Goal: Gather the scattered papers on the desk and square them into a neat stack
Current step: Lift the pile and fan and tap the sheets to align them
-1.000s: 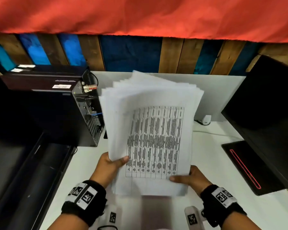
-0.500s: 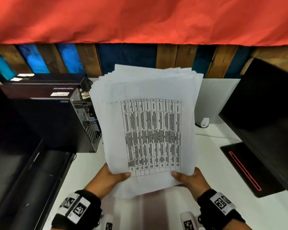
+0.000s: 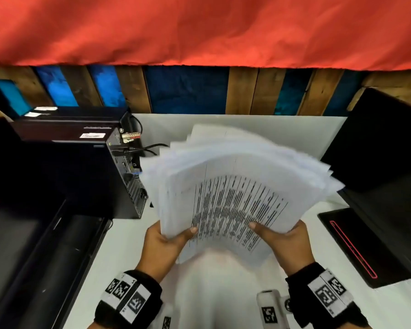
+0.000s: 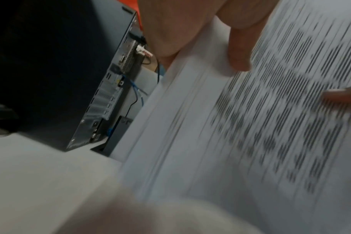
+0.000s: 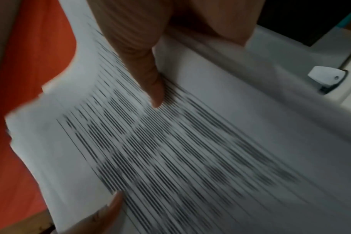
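A thick sheaf of white papers [image 3: 235,186] with a printed table on the top sheet is held above the white desk [image 3: 119,245]. Its far edges fan out unevenly and it tilts away, blurred by motion. My left hand [image 3: 169,241] grips the near left edge, thumb on top. My right hand [image 3: 280,236] grips the near right edge, thumb on the print. In the left wrist view the papers [image 4: 250,126] fill the right side under my left hand's thumb [image 4: 240,52]. In the right wrist view my right hand's thumb [image 5: 150,76] presses the papers [image 5: 170,150].
A black computer tower [image 3: 64,176] with cables at its back stands on the left. On the right sit a black monitor [image 3: 384,150] and its base [image 3: 363,245] with a red line. A small white device [image 5: 327,76] lies by the back panel.
The sheaf has dropped and tipped away from me, and its far edges now fan out more. Both hands keep their hold on the near edge.
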Tool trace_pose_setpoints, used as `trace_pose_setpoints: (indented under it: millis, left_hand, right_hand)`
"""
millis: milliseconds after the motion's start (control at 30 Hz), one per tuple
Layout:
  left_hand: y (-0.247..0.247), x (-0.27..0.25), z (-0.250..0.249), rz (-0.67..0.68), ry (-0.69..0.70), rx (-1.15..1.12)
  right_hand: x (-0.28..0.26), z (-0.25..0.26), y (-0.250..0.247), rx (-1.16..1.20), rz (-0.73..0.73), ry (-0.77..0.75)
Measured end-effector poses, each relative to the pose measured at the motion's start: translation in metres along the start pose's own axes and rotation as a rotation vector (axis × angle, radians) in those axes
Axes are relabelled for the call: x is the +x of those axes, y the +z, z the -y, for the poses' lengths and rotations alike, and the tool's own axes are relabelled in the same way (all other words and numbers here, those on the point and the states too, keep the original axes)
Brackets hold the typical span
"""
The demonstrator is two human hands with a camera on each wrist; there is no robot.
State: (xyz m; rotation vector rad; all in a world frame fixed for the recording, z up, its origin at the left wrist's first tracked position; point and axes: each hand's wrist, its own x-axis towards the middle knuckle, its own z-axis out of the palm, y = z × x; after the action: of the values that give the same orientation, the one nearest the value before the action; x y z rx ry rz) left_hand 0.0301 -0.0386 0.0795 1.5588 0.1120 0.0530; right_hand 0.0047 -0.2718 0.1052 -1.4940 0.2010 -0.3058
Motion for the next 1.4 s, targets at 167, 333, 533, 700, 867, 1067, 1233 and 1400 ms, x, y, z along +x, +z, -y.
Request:
trace_pose_setpoints:
  millis: [167,333,533,700,867,1067,1233,1400]
  left_hand:
    - [0.006,-0.002,-0.046,-0.028,0.212,-0.091]
    - [0.01,-0.002,-0.09,-0.079,0.474,0.062]
    - [0.008,0.014,-0.105,0.117,0.526,0.371]
    - [0.003,0.018,-0.095,0.061,0.57,0.419]
    - [-0.018,0.019,-0.082,0.055,0.537,0.365]
    - [-0.032,0.018,-0.064,0.006,0.407,0.136]
    - [-0.019,0.005,-0.069,0.049,0.455,0.175]
    - [-0.032,0.025,-0.054,0.073,0.318,0.116]
  right_hand:
    - [-0.001,0.027,0.002,0.044,0.009,-0.07]
    - [-0.005,0.033,0.008,-0.037,-0.155,-0.373]
    - [-0.011,0.034,0.008,-0.505,-0.13,-0.621]
    - [-0.01,0.033,0.004,-0.649,-0.159,-0.731]
    - [-0.007,0.032,0.002,-0.552,-0.15,-0.75]
    - [-0.011,0.026,0.011,-0.536,-0.109,-0.735]
    - [-0.01,0.016,0.014,-0.591,-0.085,-0.71]
    - [-0.006,0.018,0.007,-0.531,-0.189,-0.676]
